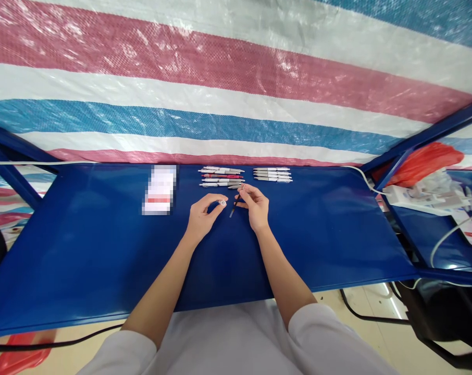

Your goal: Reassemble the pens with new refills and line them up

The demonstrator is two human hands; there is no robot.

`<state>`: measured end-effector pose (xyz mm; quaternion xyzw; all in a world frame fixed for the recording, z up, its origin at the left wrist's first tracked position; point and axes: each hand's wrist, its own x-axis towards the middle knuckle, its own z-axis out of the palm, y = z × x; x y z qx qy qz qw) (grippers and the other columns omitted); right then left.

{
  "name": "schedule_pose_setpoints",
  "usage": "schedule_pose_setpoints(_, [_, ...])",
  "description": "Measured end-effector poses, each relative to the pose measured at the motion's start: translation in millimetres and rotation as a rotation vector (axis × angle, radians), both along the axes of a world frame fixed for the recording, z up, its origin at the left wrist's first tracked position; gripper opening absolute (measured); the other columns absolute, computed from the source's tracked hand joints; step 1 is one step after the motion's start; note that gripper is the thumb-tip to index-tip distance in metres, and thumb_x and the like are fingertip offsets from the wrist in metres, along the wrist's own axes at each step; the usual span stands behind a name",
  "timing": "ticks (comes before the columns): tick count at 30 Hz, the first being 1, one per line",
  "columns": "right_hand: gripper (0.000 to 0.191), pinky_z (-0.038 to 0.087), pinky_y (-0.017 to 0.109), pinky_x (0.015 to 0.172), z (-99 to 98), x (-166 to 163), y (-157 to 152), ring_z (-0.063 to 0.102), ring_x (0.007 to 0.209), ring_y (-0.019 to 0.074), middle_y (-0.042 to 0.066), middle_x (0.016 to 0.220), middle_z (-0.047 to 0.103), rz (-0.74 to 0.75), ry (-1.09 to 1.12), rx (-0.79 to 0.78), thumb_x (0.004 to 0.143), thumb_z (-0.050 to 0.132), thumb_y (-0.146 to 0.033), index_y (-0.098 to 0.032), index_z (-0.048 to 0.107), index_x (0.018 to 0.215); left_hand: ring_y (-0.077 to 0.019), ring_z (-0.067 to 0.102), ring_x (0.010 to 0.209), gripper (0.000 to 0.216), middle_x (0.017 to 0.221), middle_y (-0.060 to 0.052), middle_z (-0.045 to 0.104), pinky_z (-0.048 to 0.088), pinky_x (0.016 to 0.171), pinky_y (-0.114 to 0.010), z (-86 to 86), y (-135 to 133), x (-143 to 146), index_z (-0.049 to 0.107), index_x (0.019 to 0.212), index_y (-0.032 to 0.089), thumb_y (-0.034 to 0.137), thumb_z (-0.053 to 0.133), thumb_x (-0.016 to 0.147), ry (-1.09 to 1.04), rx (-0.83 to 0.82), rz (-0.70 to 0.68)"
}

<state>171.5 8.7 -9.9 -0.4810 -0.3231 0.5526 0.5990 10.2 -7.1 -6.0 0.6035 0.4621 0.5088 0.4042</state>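
Head view: a smooth blue tabletop [103, 260] with a soft sheen spreads beneath both hands; behind it rises a wrinkled, glossy woven sheet [220, 78], banded in red, white and blue; blue metal bars [435, 133] frame the right side, near a crumpled red plastic bag [423, 164]; slim, tapered pens lie near the table's far edge in two stacked groups, a left group [220, 170] of white and grey barrels with a red one among them, and a right group [272, 174] of white and grey; a pixelated rectangle [160, 190] lies left of them.

The left hand [205, 212] has thumb and forefinger curved round, pinching a small white tube [222, 203] whose round end shows as a ring; the right hand [255, 205] pinches a thin dark rod [234, 208], pale toward its lower end, tilted down to the left; whether those fingers hold anything more, I cannot tell; tube and rod are near each other but apart, just this side of the left group.
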Motion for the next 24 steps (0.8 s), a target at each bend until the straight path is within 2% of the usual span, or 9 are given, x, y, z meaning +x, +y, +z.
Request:
schedule_pose_setpoints(4, [0.035,0.062,0.029,0.063,1.4,1,-1,0.07,0.075,0.014,0.001,0.095,0.073,-0.008,0.021,-0.013,0.066,0.08,-0.042,-0.023,0.07,0.094,-0.0229,0.068,0.098,0.013,0.098,-0.005,0.073,0.051,0.096,-0.038,2.5,-1,0,0.073,0.092,0.024,0.032,0.068,0.084,0.008,0.006,-0.004])
schedule_pose_setpoints(10, [0.034,0.062,0.028,0.063,3.9,1,3,0.07,0.074,0.014,0.001,0.093,0.074,-0.027,0.084,-0.027,0.067,0.08,-0.04,-0.023,0.07,0.094,-0.0201,0.069,0.093,0.013,0.095,-0.003,0.073,0.053,0.095,-0.037,7.5,-2,2,0.071,0.09,0.021,0.029,0.073,0.08,-0.126,-0.063,0.044])
schedule_pose_setpoints(14, [0.031,0.062,0.028,0.062,2.2,2,8,0.069,0.074,0.0135,0.0,0.091,0.074,-0.045,0.162,-0.009,0.069,0.08,-0.038,-0.023,0.071,0.095,-0.0203,0.071,0.085,0.027,0.091,-0.003,0.073,0.057,0.087,-0.039,1.4,3,4,0.066,0.098,0.02,0.029,0.079,0.075,-0.324,-0.119,0.066])
schedule_pose_setpoints(18, [0.029,0.063,0.029,0.063,-2.8,2,10,0.069,0.074,0.0134,-0.001,0.091,0.073,0.011,0.196,0.019,0.071,0.079,-0.036,-0.024,0.072,0.097,-0.0202,0.073,0.082,0.04,0.091,-0.002,0.073,0.06,0.083,-0.042,-7.7,9,5,0.063,0.105,0.022,0.031,0.083,0.071,-0.551,-0.233,0.084])
schedule_pose_setpoints(24, [0.03,0.063,0.029,0.067,-8.4,1,8,0.071,0.077,0.0139,-0.001,0.093,0.074,0.095,0.157,0.043,0.072,0.079,-0.037,-0.024,0.073,0.099,-0.02,0.073,0.081,0.043,0.091,-0.003,0.073,0.06,0.085,-0.045,-13.0,10,3,0.063,0.105,0.02,0.032,0.084,0.069,-0.602,-0.285,0.106])
